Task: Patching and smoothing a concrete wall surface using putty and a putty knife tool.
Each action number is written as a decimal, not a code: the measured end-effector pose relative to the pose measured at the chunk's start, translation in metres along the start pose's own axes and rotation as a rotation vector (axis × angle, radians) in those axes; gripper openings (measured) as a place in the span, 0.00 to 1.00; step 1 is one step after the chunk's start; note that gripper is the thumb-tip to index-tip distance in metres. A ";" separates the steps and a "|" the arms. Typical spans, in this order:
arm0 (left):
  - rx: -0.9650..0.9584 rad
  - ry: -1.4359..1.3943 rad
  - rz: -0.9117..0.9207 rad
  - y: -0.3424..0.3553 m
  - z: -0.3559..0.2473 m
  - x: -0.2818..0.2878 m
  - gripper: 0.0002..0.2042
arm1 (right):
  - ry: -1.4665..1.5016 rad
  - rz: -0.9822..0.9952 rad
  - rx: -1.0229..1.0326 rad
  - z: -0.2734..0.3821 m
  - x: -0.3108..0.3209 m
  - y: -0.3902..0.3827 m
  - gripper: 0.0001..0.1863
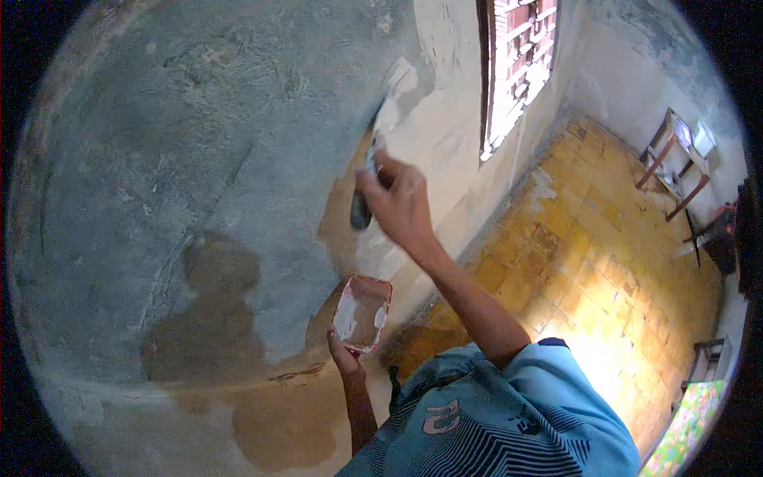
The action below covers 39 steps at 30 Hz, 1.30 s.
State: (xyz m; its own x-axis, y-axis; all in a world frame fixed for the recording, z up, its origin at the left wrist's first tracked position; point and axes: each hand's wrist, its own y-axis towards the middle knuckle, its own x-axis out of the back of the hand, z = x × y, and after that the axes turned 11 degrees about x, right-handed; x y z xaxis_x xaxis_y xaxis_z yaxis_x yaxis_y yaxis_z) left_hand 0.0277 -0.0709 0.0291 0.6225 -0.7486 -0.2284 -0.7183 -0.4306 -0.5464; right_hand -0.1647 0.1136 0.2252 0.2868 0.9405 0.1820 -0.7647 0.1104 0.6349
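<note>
My right hand [399,199] is closed round the dark handle of a putty knife [361,213]. Its blade points up and meets the grey wall [238,103] beside a wet-looking white smear of filler [397,83]. Lower down, my left hand [347,359] grips the bottom end of a red-rimmed rectangular tub [362,312]. White paste coats parts of the tub's inside, which faces up toward me. The tub is held apart from the knife, close to the wall.
A barred window [520,67] lets in bright light right of the smear. Yellow floor tiles [588,230] run along the wall's foot. A small wooden table [675,163] stands at the far right, and a flowery cloth [690,425] lies at lower right.
</note>
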 end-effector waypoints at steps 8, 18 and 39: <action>-0.018 0.042 0.114 -0.013 -0.027 -0.002 0.30 | 0.184 -0.211 -0.141 -0.014 0.065 0.050 0.21; 0.084 0.032 0.051 0.004 -0.007 0.029 0.33 | 0.110 -0.038 -0.120 0.037 0.027 0.001 0.23; 0.014 0.055 0.102 -0.019 -0.021 0.000 0.29 | 0.232 -0.067 -0.172 -0.013 0.087 0.063 0.21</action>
State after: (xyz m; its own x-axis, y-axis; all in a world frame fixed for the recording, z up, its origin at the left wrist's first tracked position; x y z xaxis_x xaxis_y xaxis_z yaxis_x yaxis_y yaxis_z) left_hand 0.0346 -0.0735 0.0564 0.5282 -0.8149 -0.2386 -0.7723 -0.3442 -0.5339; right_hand -0.1952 0.2063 0.2710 0.2155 0.9755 -0.0451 -0.8409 0.2088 0.4993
